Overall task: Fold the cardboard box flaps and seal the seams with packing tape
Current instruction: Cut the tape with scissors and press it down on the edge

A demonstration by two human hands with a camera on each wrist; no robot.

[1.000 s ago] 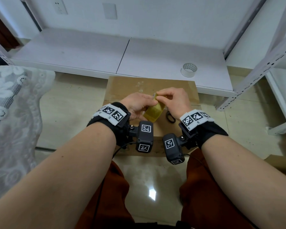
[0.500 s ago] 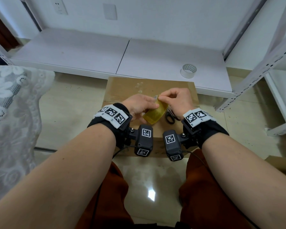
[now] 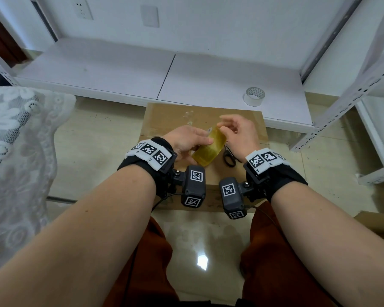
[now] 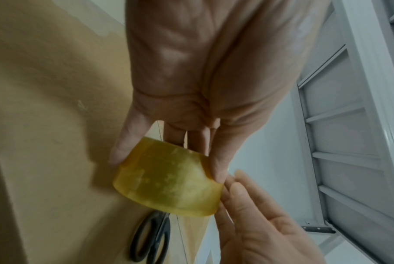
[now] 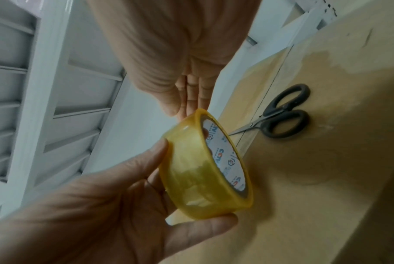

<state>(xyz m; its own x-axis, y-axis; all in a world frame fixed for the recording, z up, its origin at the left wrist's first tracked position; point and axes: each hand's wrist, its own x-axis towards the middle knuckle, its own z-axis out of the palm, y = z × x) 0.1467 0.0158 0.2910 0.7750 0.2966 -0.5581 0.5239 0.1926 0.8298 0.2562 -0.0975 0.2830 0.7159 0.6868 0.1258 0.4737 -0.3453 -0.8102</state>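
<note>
The roll of yellowish packing tape is held up just above the closed cardboard box, over the seam where the top flaps meet. The left hand has it in a curled grip: thumb on one side of the outer band, fingers on the other, rim to rim. The right hand is loose and holds nothing; its fingertips hover at the upper edge of the roll, touching or nearly so, probably hunting for the free end of the tape.

The roll looks light and rigid, a printed cardboard core under smooth, glossy film. That film is likely slippery on its face and sticky once peeled, so it seems best held across the flat sides or through the core, leaving the outer band free for a fingernail to lift the end. A peeled strip will be limp and apt to fold back on itself, so it wants keeping taut.

The box is the only container here; its flaps lie flat and closed, so whatever is inside cannot be seen. A shiny strip seems to run along the seam already. Black-handled scissors lie on the box top beside the seam, near the right hand. A second, pale roll of tape sits well apart on the low white shelf beyond the box, which stands on the tiled floor.
</note>
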